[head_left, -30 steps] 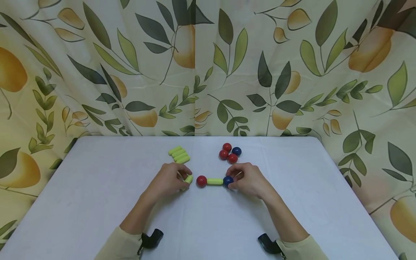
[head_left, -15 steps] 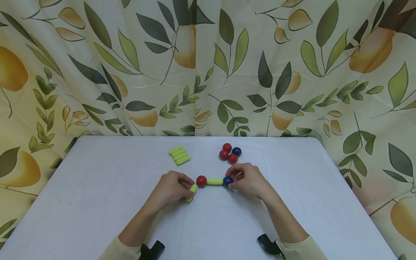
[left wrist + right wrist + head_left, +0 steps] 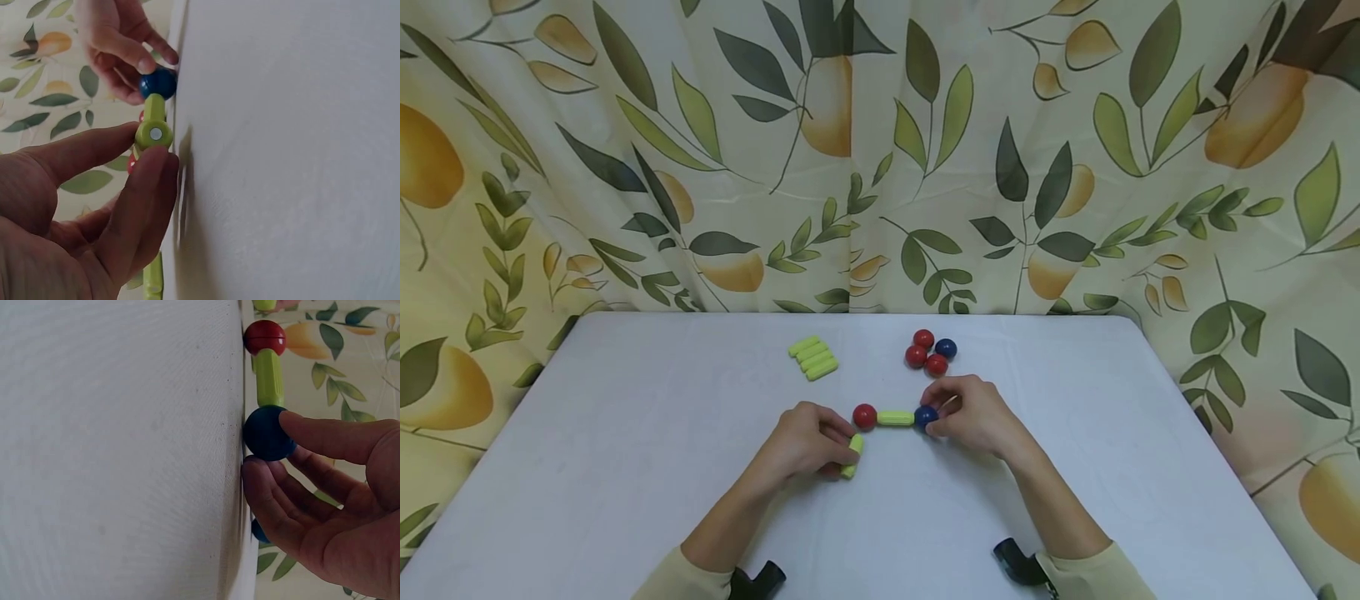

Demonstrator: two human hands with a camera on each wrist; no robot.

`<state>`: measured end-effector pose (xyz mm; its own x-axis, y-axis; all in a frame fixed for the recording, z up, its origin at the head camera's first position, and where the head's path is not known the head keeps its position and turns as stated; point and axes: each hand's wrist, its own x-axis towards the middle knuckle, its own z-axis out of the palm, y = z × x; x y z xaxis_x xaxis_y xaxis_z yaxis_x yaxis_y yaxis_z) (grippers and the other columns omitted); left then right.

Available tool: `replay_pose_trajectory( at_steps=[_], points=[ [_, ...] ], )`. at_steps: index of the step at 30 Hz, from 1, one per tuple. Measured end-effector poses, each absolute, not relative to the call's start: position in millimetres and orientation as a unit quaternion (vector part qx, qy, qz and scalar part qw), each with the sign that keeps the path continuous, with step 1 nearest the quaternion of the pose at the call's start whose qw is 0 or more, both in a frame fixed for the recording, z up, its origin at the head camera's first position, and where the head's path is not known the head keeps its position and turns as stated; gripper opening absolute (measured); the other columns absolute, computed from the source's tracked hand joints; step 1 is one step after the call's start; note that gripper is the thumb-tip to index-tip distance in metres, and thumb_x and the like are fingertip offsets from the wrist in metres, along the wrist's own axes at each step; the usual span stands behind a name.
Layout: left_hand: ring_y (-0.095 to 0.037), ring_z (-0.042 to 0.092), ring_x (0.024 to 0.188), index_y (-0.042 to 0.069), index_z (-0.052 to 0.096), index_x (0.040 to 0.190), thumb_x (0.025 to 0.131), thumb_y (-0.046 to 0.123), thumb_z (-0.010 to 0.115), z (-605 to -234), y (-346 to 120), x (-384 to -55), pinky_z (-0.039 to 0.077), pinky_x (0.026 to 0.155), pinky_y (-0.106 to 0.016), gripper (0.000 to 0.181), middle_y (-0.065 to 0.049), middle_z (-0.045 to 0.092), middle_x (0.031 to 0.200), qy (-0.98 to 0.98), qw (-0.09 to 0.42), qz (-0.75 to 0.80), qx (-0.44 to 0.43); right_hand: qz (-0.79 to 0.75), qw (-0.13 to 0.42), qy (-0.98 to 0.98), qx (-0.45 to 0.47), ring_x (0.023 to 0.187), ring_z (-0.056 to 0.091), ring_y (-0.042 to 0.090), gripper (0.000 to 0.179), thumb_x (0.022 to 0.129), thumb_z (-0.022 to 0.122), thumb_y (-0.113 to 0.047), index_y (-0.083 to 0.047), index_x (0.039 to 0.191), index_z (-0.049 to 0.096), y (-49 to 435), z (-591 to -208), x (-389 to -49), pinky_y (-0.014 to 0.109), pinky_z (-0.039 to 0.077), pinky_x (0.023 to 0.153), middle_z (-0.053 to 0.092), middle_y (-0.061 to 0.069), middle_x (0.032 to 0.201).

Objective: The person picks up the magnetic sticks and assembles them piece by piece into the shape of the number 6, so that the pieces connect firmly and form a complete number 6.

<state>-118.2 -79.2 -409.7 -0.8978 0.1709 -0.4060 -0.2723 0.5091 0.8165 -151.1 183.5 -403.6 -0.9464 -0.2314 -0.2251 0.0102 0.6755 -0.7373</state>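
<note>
In the head view a red ball (image 3: 864,417), a ribbed yellow-green rod (image 3: 895,418) and a blue ball (image 3: 926,417) lie joined in a row on the table. My right hand (image 3: 976,417) pinches the blue ball between thumb and fingers at the row's right end. My left hand (image 3: 811,442) pinches a second yellow-green rod (image 3: 853,457) between thumb and fingers, just below and left of the red ball. That rod slants toward the ball. From the left wrist, its near end (image 3: 155,134) shows a round silvery disc.
Several yellow-green rods (image 3: 814,358) lie side by side at the back of the white-covered table (image 3: 647,433). To their right sits a cluster of red balls (image 3: 915,357) and one blue ball (image 3: 946,348). A leaf-and-fruit patterned curtain (image 3: 955,208) hangs behind the table's far edge.
My left hand has moved right and toward me with its rod, from left of the red ball to below it. The right hand and the joined row have stayed in place.
</note>
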Motion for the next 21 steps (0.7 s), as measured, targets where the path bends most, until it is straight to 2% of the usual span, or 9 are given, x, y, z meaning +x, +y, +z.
replay_pose_trajectory(
  at_steps=[6,21],
  points=[
    [-0.014,0.073,0.062,0.005,0.076,0.100,0.079,0.008,0.088,-413.7,-75.6,-117.3,0.060,0.063,-0.028,0.024,-0.003,0.073,0.079,0.833,0.227,0.503,-0.045,-0.397,0.151,0.903,-0.062,0.089,0.062,0.021,0.025,0.083,0.084,-0.006,-0.011,0.106,0.075,182.5,-404.1,-151.3,0.031,0.056,0.074,0.069,0.005,0.097],
    [-0.015,0.073,0.071,-0.002,0.072,0.108,0.083,0.005,0.084,-419.6,-70.3,-117.0,0.063,0.069,-0.031,0.028,-0.012,0.074,0.093,0.768,0.251,0.582,-0.092,-0.393,0.150,0.905,-0.061,0.089,0.063,0.021,0.024,0.084,0.083,-0.006,-0.011,0.106,0.075,183.0,-403.7,-150.5,0.031,0.056,0.075,0.069,0.006,0.098]
  ],
)
